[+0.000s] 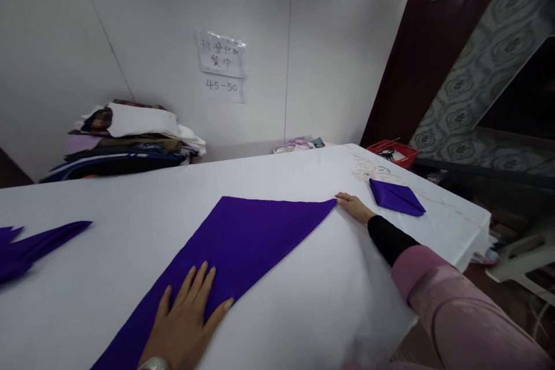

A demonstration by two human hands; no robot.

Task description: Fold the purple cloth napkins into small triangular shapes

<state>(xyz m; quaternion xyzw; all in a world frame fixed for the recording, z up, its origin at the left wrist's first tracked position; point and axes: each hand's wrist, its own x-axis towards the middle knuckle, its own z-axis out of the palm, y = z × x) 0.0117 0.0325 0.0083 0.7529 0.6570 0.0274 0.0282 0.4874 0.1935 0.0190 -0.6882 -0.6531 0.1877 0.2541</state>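
A purple cloth napkin [243, 231], folded into a long triangle, lies flat on the white table [143, 202]. My left hand [186, 318] rests palm down on its near part, fingers spread. My right hand [353, 206] reaches out to the triangle's far right tip and pinches or presses that corner; the fingertips are partly hidden. A small folded purple napkin [395, 196] lies just to the right of my right hand. At the table's left edge lies another purple napkin [30, 243] folded into pointed shapes.
A stack of folded fabrics [125, 141] sits at the back left against the white wall. A paper note [222, 66] hangs on the wall. A red basket [392, 153] stands past the table's far right corner, and a small pile of cloth [297, 144] sits at the back edge.
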